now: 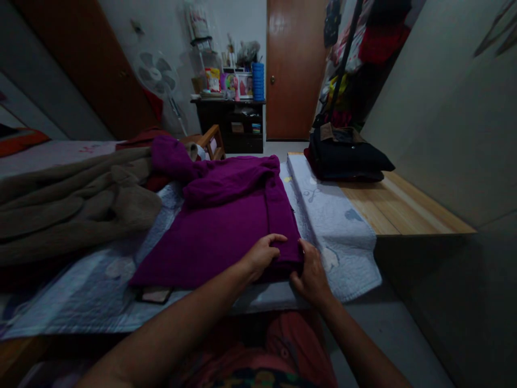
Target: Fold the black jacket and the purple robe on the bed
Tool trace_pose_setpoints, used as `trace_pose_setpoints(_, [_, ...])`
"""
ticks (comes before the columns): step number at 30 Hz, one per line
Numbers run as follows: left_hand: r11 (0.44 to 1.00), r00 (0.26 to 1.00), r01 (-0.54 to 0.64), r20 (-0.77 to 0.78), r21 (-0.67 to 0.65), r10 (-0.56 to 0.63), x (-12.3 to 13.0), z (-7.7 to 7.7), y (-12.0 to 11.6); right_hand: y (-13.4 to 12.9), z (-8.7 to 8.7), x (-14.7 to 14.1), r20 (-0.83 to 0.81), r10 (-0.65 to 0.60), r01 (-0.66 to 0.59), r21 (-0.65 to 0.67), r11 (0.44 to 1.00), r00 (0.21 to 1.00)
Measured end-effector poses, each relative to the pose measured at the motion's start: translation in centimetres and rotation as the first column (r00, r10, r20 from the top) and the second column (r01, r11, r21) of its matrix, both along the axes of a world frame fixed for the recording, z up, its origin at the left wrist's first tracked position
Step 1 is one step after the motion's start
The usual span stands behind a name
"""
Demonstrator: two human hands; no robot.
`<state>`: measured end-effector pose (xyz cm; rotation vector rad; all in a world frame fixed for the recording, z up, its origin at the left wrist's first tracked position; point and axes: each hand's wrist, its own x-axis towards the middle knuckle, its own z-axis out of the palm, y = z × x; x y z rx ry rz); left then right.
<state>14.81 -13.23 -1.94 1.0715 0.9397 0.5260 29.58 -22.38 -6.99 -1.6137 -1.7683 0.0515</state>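
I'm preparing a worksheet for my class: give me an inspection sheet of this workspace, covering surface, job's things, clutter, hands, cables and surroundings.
Surface: pale patterned quilt, partly overlapping a wooden board on the right.
Job's things: purple garment, near part laid flat, far part bunched.
Clutter: brown garment on the left; folded dark clothes on the board; flat dark-edged object, perhaps a phone, at the purple garment's near edge.
Hands: left hand on the purple garment; right hand at its near right corner, grip unclear.
Cables: nothing seen.
Surroundings: standing fan, dark cabinet, brown door.
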Motion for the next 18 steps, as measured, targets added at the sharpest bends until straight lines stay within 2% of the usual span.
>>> trace_pose_setpoints(4, [0.999,0.994,0.0,0.109,-0.037,0.004,-0.8,-0.7,0.7,-0.2,-0.2,0.3,-0.02,-0.12,0.118,-0.094,0.989,0.993])
trace_pose_setpoints(7, [0.997,0.999,0.034,-0.018,0.067,-0.033,-1.6,-1.1,0.9,-0.3,-0.2,0.2,-0.076,-0.146,0.133,-0.153,0.979,0.986])
trace_pose_setpoints(9, [0.976,0.985,0.052,-0.17,0.212,-0.015,-2.1,-1.2,0.8,-0.4,-0.2,0.0,-0.111,-0.126,0.111,-0.13,0.985,0.986])
trace_pose_setpoints(11, [0.91,0.955,0.095,-0.294,0.405,0.031,-2.5,-1.0,0.7,-0.5,-0.1,-0.3,-0.113,-0.088,0.077,-0.104,0.992,0.99])
trace_pose_setpoints(13, [0.805,0.922,0.174,-0.381,0.568,0.07,-2.8,-0.8,0.4,-0.5,0.0,-0.4,-0.092,-0.044,0.035,-0.107,0.994,0.995])
trace_pose_setpoints(15, [0.71,0.889,0.256,-0.449,0.656,0.094,-3.1,-0.6,0.0,-0.4,0.2,-0.4,-0.069,-0.005,-0.004,-0.123,0.992,0.998])
trace_pose_setpoints(18, [0.618,0.839,0.352,-0.529,0.703,0.125,-3.4,-0.9,-0.6,-0.3,0.4,-0.1,-0.027,0.03,-0.033,-0.151,0.988,0.999])
